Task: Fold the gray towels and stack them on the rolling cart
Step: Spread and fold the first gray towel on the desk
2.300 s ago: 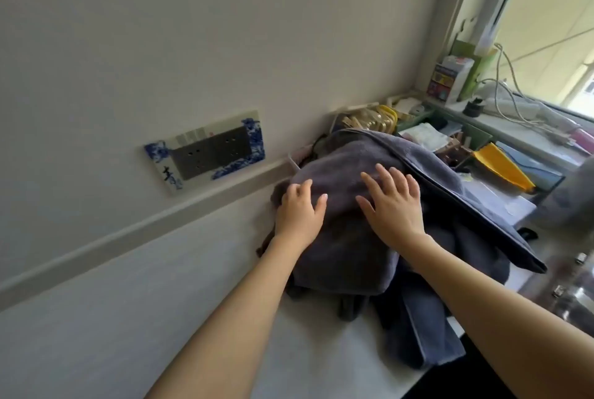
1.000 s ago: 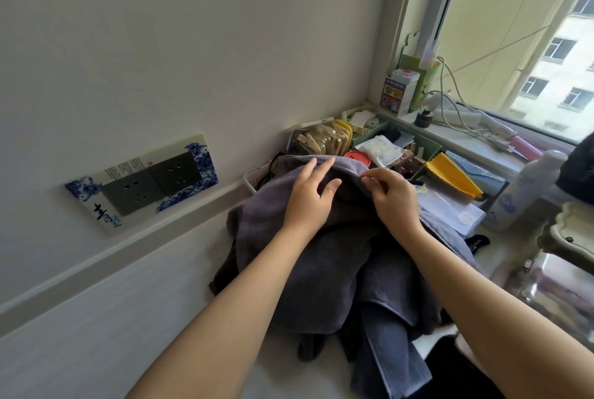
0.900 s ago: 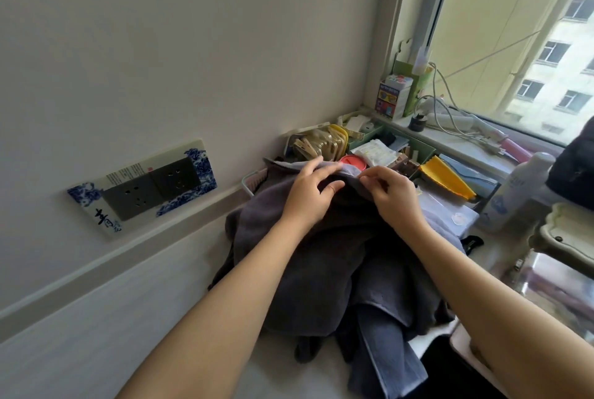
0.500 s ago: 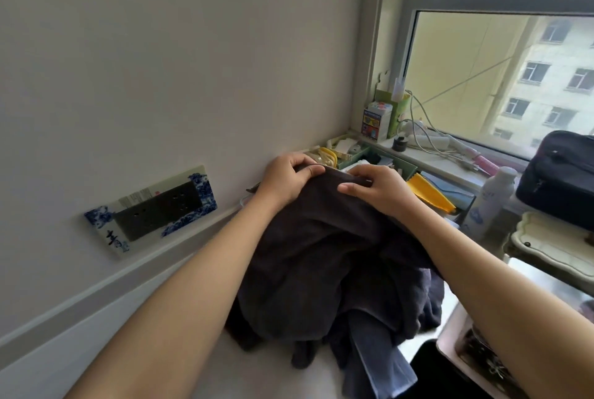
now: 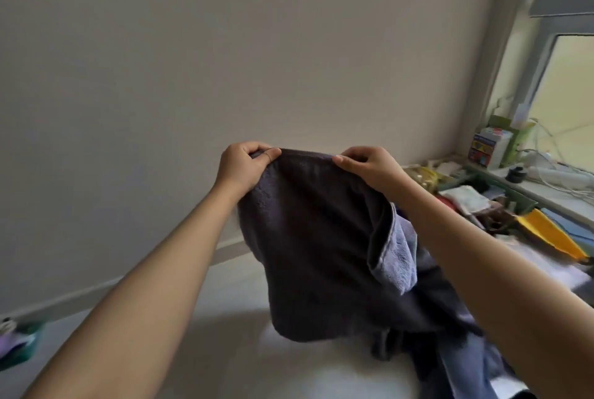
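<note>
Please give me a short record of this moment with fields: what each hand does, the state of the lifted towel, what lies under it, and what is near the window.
left hand: left hand grips the top edge of the gray towel
right hand: right hand pinches the same top edge, a little apart from the left
towel state: lifted, hanging unfolded in front of the wall
under it: pile of gray towels at lower right
near window: small printed box, white cables, yellow item
fold: not yet begun
</note>
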{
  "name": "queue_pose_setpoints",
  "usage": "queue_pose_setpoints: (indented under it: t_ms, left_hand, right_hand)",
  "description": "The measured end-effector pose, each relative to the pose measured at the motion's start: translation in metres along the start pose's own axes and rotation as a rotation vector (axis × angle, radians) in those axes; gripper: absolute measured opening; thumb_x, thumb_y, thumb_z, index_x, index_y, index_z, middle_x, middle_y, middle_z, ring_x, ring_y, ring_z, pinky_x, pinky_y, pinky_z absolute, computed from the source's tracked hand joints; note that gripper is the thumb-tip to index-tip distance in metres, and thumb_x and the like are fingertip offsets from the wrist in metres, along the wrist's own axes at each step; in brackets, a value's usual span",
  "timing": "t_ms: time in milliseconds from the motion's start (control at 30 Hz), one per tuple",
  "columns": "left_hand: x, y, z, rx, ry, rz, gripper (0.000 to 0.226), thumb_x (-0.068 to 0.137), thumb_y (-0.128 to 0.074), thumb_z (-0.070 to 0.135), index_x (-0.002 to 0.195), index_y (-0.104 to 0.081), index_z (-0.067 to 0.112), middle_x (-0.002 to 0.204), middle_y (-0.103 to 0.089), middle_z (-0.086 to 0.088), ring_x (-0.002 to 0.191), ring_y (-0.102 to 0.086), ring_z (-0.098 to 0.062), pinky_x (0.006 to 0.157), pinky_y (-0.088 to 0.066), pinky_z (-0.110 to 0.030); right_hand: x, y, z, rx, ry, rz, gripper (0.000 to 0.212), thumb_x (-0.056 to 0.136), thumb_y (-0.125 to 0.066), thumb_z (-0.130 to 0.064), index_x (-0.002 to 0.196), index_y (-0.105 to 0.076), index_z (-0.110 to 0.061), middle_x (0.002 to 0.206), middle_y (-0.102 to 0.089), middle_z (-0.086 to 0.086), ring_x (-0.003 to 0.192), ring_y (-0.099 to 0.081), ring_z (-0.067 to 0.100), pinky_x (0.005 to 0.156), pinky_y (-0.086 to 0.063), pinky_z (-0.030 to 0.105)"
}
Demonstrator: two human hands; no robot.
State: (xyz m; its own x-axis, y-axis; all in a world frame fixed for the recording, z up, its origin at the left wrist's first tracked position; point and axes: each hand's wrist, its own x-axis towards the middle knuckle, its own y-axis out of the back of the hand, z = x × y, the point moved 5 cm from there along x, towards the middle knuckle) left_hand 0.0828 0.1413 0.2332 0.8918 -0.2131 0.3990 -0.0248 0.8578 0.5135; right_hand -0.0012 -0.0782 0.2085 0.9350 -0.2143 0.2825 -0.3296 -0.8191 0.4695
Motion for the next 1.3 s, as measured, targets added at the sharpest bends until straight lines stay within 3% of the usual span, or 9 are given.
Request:
queue_pose_setpoints:
  t_ms: [167, 367, 600, 833, 900, 1000, 1067, 1200, 1300]
  left_hand:
    - [-0.026, 0.097, -0.029, 0.094, 0.056, 0.141, 0.013, 0.080, -0.071, 0.032, 0.083, -0.073, 0.020, 0.085, -0.069, 0.004, 0.089, -0.063, -0.013, 0.080, -0.045, -0.022]
    - [-0.067, 0.199, -0.057, 0.187, 0.131, 0.279, 0.011, 0.080, -0.070, 0.034, 0.082, -0.072, 0.023, 0.086, -0.070, 0.005, 0.091, -0.064, -0.015, 0.086, -0.048, -0.029]
    - [-0.110, 0.281, -0.083, 0.229, 0.189, 0.366, 0.009, 0.081, -0.070, 0.034, 0.082, -0.070, 0.025, 0.086, -0.069, 0.006, 0.086, -0.061, -0.008, 0.083, -0.045, -0.024]
    - [-0.132, 0.303, -0.163, 0.235, 0.259, 0.204, 0.011, 0.082, -0.070, 0.030, 0.093, -0.072, 0.028, 0.097, -0.068, 0.005, 0.100, -0.062, -0.011, 0.095, -0.044, -0.025]
    - [-0.138, 0.304, -0.194, 0.177, 0.324, 0.167, 0.018, 0.082, -0.069, 0.030, 0.096, -0.074, 0.019, 0.099, -0.069, 0.001, 0.097, -0.062, -0.011, 0.091, -0.044, -0.022]
    - [-0.145, 0.305, -0.239, 0.150, 0.480, 0.090, 0.040, 0.081, -0.065, 0.049, 0.085, -0.072, 0.010, 0.087, -0.069, 0.000, 0.086, -0.061, -0.013, 0.081, -0.045, -0.029]
    - [-0.146, 0.308, -0.265, 0.109, 0.572, -0.012, 0.056, 0.075, -0.063, 0.062, 0.078, -0.068, 0.007, 0.082, -0.069, -0.004, 0.082, -0.065, -0.020, 0.083, -0.050, -0.034]
    - [-0.135, 0.315, -0.287, -0.149, 0.703, -0.145, 0.031, 0.083, -0.066, 0.040, 0.088, -0.072, 0.010, 0.091, -0.072, -0.011, 0.083, -0.068, -0.024, 0.073, -0.052, -0.027]
    - [-0.120, 0.318, -0.292, -0.198, 0.663, -0.242, 0.013, 0.089, -0.061, 0.025, 0.081, -0.068, 0.017, 0.082, -0.067, -0.002, 0.075, -0.060, -0.014, 0.062, -0.047, -0.018]
  right_hand:
    - [0.009, -0.073, -0.052, 0.214, -0.038, -0.186, 0.024, 0.087, -0.064, -0.035, 0.075, -0.072, -0.015, 0.069, -0.067, 0.001, 0.063, -0.060, 0.011, 0.068, -0.050, 0.028]
    - [0.008, -0.160, -0.115, 0.345, 0.010, -0.372, 0.024, 0.086, -0.065, -0.029, 0.068, -0.068, -0.015, 0.063, -0.066, -0.001, 0.059, -0.060, 0.011, 0.062, -0.048, 0.022]
    - [-0.008, -0.239, -0.167, 0.465, 0.052, -0.550, 0.016, 0.087, -0.065, -0.024, 0.076, -0.069, -0.014, 0.074, -0.066, 0.005, 0.071, -0.061, 0.016, 0.072, -0.049, 0.027]
    - [-0.014, -0.321, -0.158, 0.422, -0.098, -0.516, 0.017, 0.084, -0.068, -0.023, 0.070, -0.069, -0.012, 0.073, -0.064, 0.010, 0.068, -0.058, 0.020, 0.072, -0.048, 0.030]
    - [-0.017, -0.350, -0.149, 0.428, -0.173, -0.492, 0.018, 0.085, -0.067, -0.022, 0.070, -0.068, -0.012, 0.072, -0.063, 0.010, 0.069, -0.057, 0.020, 0.071, -0.048, 0.030]
    - [-0.022, -0.390, -0.139, 0.439, -0.249, -0.468, 0.021, 0.087, -0.064, -0.023, 0.069, -0.064, -0.012, 0.068, -0.060, 0.007, 0.066, -0.054, 0.018, 0.066, -0.045, 0.026]
    - [-0.021, -0.412, -0.141, 0.438, -0.261, -0.445, 0.025, 0.089, -0.062, -0.023, 0.066, -0.060, -0.013, 0.062, -0.057, 0.003, 0.062, -0.051, 0.015, 0.060, -0.043, 0.021]
    - [-0.013, -0.438, -0.152, 0.404, -0.235, -0.391, 0.028, 0.089, -0.062, -0.026, 0.062, -0.060, -0.018, 0.057, -0.056, -0.004, 0.057, -0.050, 0.009, 0.054, -0.042, 0.018]
    - [-0.007, -0.440, -0.159, 0.291, -0.175, -0.372, 0.024, 0.090, -0.061, -0.029, 0.068, -0.063, -0.019, 0.066, -0.059, -0.002, 0.061, -0.052, 0.008, 0.059, -0.043, 0.019]
